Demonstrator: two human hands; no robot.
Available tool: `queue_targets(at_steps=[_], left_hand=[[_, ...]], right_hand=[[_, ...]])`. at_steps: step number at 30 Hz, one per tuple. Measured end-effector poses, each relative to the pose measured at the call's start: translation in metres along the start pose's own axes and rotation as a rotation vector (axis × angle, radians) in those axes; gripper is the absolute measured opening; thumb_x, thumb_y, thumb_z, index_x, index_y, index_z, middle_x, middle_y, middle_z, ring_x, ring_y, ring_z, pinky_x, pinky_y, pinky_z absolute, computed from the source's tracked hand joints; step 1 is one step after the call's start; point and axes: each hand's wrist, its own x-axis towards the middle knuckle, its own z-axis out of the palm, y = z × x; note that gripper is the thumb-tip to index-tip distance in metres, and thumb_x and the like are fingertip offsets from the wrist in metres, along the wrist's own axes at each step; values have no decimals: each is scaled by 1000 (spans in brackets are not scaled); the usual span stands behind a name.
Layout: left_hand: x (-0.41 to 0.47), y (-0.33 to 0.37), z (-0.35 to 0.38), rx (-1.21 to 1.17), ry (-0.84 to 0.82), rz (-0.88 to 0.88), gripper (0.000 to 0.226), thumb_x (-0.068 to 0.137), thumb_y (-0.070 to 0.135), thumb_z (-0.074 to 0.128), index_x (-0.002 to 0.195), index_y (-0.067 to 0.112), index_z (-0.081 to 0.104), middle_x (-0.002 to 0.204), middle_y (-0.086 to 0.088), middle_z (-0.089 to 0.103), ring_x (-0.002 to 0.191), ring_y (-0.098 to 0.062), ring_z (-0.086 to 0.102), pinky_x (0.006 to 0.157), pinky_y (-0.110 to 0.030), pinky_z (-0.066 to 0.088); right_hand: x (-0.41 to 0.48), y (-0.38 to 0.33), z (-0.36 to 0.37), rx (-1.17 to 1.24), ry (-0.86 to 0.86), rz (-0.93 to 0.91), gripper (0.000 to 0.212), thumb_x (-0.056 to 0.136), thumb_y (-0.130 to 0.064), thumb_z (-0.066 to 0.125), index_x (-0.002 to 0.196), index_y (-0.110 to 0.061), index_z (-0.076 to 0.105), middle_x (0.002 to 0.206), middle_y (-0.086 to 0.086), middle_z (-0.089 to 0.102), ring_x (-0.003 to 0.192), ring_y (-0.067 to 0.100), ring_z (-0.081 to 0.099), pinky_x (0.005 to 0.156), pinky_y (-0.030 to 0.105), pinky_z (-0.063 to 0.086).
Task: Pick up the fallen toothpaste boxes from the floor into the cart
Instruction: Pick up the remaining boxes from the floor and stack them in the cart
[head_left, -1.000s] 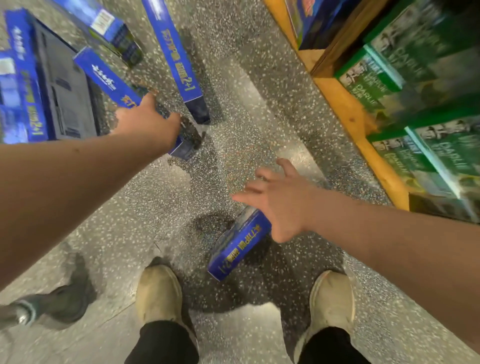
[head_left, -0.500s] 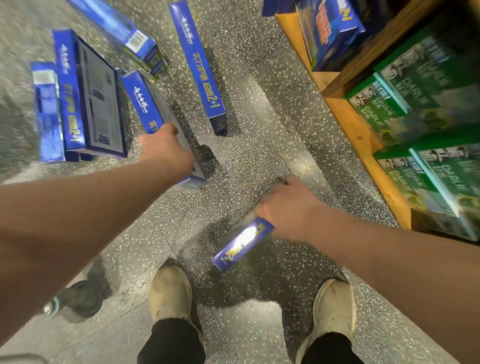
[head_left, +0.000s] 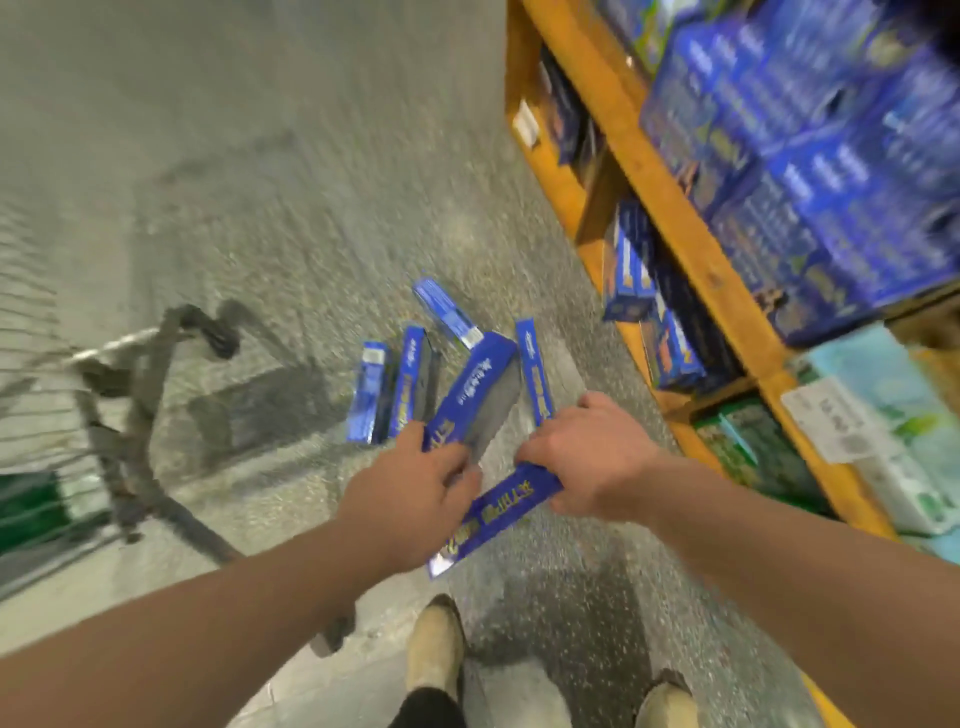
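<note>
Speckled grey terrazzo floor (head_left: 311, 208) of a shop aisle, viewed from above and smeared by motion blur. Along the right runs an orange-yellow wooden shelf unit (head_left: 670, 208) carrying stacked blue cartons (head_left: 831, 182) above, green boxes (head_left: 748, 447) on the lowest level and pale teal packs (head_left: 883, 431) with a white printed label; the print here is too blurred to read. At the left edge stands a silver wire shopping cart (head_left: 119, 374) on a dark frame.

The left grip (head_left: 410, 499) is curled round the near end of a long blue toothpaste box with a grey face (head_left: 478, 395) and white script, which tilts up and away. The right grip (head_left: 587, 457) clasps one end of a second long blue toothpaste box (head_left: 493, 514) with yellow characters, illegible, slanting down toward the beige shoes (head_left: 436, 644). Both held boxes are off the floor, between cart and shelf, outside the cart.

Four more blue boxes lie on the floor just beyond: a leftmost box (head_left: 370, 389), its neighbour (head_left: 413, 379) alongside, a farthest box (head_left: 447, 312), and a narrow box (head_left: 535, 374) on the right.
</note>
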Motion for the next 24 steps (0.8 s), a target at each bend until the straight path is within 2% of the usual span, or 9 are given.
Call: queue_targets(at_steps=[3, 5, 7, 10, 12, 15, 17, 21, 24], left_hand=[[-42, -1, -66, 66, 8, 64, 87, 61, 104, 22, 107, 37, 52, 107, 3, 37, 91, -26, 58, 77, -40, 53], [-73, 0, -111, 131, 2, 95, 93, 47, 108, 31, 104, 37, 52, 109, 6, 36, 89, -21, 54, 74, -37, 51], [-101, -1, -146, 199, 6, 118, 98, 43, 107, 38, 112, 39, 51, 116, 6, 36, 95, -21, 54, 76, -36, 49], [-145, 0, -191, 249, 76, 107, 76, 63, 84, 60, 126, 41, 47, 126, 2, 36, 106, -27, 60, 84, -37, 51], [-174, 2, -219, 236, 124, 70, 62, 70, 67, 62, 125, 44, 45, 126, 4, 35, 106, -26, 62, 84, -37, 51], [-222, 1, -261, 225, 184, 9, 61, 70, 65, 61, 125, 45, 44, 125, 5, 36, 104, -26, 63, 83, -38, 53], [-255, -4, -285, 225, 236, -24, 61, 71, 64, 62, 127, 43, 47, 124, 4, 37, 105, -26, 63, 81, -38, 52], [-318, -20, -331, 236, 300, -56, 63, 69, 61, 66, 126, 42, 47, 128, 0, 40, 101, -28, 63, 84, -39, 54], [-363, -39, -362, 227, 335, -83, 69, 68, 60, 69, 130, 41, 47, 130, -1, 40, 102, -29, 62, 84, -37, 53]], right_hand=[[-11, -21, -81, -24, 114, -57, 26, 78, -42, 59, 102, -32, 63, 95, -6, 68, 98, 21, 64, 73, 37, 23], [-23, -36, -130, 8, 183, -89, 23, 76, -43, 64, 97, -33, 62, 92, -7, 69, 95, 20, 65, 71, 37, 21], [-41, -51, -178, 90, 282, -146, 26, 68, -37, 70, 91, -33, 60, 87, -7, 68, 90, 19, 64, 67, 33, 22], [-66, -77, -242, 130, 312, -219, 31, 66, -39, 69, 96, -33, 64, 96, -7, 67, 96, 12, 56, 70, 30, 23], [-75, -91, -276, 71, 302, -237, 40, 67, -46, 67, 105, -32, 67, 103, -6, 62, 103, 17, 54, 74, 32, 32], [-87, -114, -326, 83, 363, -282, 52, 61, -47, 74, 106, -23, 63, 108, -1, 50, 99, 23, 48, 79, 40, 49], [-94, -133, -361, -1, 461, -325, 67, 57, -53, 77, 114, -21, 59, 116, 2, 51, 105, 25, 48, 84, 44, 51], [-108, -183, -428, -307, 498, -398, 105, 58, -73, 68, 148, -27, 38, 143, 1, 49, 131, 29, 39, 105, 49, 32], [-108, -225, -464, -410, 491, -439, 121, 57, -76, 69, 156, -26, 21, 151, 7, 39, 139, 30, 31, 112, 52, 18]])
